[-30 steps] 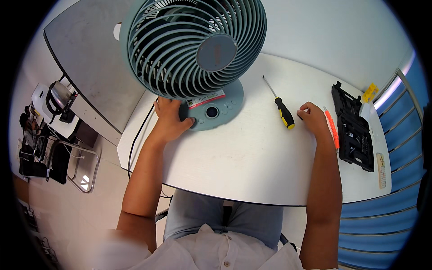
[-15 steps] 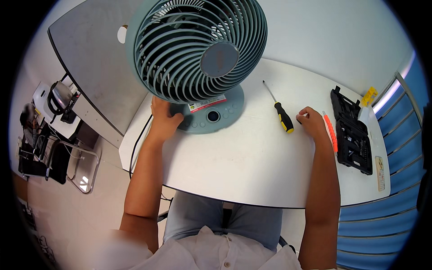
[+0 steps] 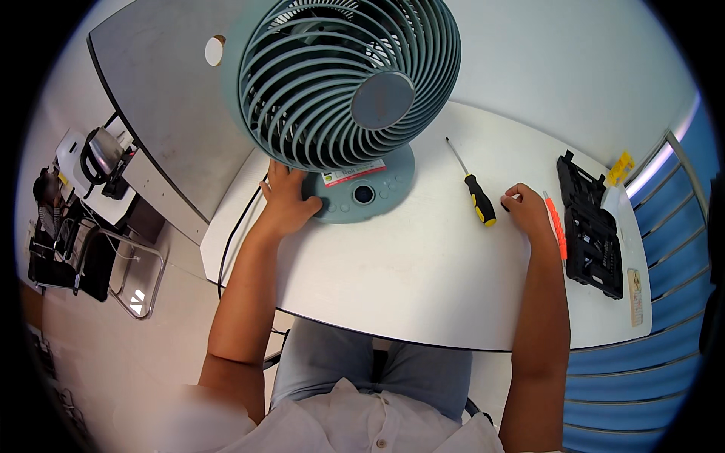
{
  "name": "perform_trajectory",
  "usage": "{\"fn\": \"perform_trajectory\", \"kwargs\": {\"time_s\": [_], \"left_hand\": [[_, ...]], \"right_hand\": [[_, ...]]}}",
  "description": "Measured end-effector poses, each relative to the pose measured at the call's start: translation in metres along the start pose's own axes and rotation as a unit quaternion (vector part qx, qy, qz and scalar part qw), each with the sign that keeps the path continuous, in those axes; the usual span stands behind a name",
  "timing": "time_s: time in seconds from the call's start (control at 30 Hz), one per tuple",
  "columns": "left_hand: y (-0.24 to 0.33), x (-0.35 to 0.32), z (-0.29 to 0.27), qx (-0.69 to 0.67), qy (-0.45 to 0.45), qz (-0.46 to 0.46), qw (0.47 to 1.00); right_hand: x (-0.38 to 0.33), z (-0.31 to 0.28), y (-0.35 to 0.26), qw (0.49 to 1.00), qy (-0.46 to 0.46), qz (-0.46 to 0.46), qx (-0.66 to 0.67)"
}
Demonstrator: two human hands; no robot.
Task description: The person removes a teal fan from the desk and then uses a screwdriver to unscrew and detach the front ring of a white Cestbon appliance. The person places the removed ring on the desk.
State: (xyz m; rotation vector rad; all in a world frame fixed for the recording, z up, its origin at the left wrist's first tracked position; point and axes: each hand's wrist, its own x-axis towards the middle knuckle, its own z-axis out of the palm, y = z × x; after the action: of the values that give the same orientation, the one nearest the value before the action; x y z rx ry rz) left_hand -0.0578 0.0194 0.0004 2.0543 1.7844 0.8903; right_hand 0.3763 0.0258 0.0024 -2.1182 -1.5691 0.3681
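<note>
Touching the green fan (image 3: 383, 101) at the left edge of its base (image 3: 391, 198), the left hand (image 3: 287, 202) has its fingers spread and its thumb toward the front buttons (image 3: 345, 208). The fan stands at the far left of the white worktop (image 3: 393, 279), its caged head above the base. Well apart, the right hand (image 3: 530, 213) rests loosely curled on the worktop; a small dark thing (image 3: 504, 207) shows at its fingertips, but whether it is gripped cannot be told. A black-and-yellow screwdriver (image 3: 478, 198) lies between them, a ribbed orange shaft (image 3: 556, 226) and an open black tool case (image 3: 590, 234) to the right.
</note>
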Motion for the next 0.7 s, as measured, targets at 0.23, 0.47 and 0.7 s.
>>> {"fn": "perform_trajectory", "kwargs": {"time_s": [0.23, 0.47, 0.7], "left_hand": [[-0.009, 0.005, 0.005, 0.006, 0.145, -0.012, 0.989], [-0.02, 0.015, 0.014, 0.008, 0.239, -0.022, 0.971], [-0.011, 0.012, 0.009, -0.026, 0.23, -0.023, 0.973]], "right_hand": [[-0.023, -0.012, -0.046, 0.973, 0.167, -0.124, 0.097], [-0.092, 0.023, -0.131, 0.917, -0.062, -0.392, 0.024], [-0.093, 0.031, -0.171, 0.936, -0.159, -0.299, -0.096]]}}
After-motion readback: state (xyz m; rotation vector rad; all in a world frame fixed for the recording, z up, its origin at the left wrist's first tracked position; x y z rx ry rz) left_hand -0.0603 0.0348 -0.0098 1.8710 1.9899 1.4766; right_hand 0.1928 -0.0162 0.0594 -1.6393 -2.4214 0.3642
